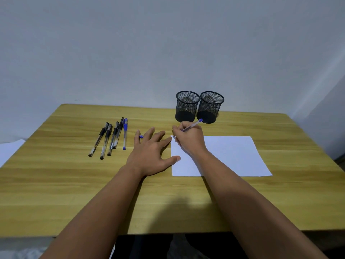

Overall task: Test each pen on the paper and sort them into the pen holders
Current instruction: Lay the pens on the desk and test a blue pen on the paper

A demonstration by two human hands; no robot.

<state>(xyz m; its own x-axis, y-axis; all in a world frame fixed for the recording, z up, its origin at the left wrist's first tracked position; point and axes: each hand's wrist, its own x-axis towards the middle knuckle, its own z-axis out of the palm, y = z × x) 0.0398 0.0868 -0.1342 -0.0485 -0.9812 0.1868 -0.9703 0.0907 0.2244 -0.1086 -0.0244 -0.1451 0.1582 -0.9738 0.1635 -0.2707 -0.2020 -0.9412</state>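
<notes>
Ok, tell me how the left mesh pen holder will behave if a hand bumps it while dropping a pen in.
The left mesh pen holder looks empty and is see-through wire, so probably light and easy to shove. It is taller than its base is wide, so a high knock might tip it. It stands against the right holder, which would likely get nudged too.

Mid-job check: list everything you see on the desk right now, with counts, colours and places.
Pen holders: two, black mesh, far edge, side by side.
Loose pens: five, four black and one blue, left of the hands.
Pen cap: one, blue, under the left fingers.
Paper: one white sheet, right of centre.
Table: wooden.
Held pen: one, blue, tip at the paper's far-left corner.
Left hand: flat, thumb on the paper's edge.
Right hand: grips the held pen.
</notes>
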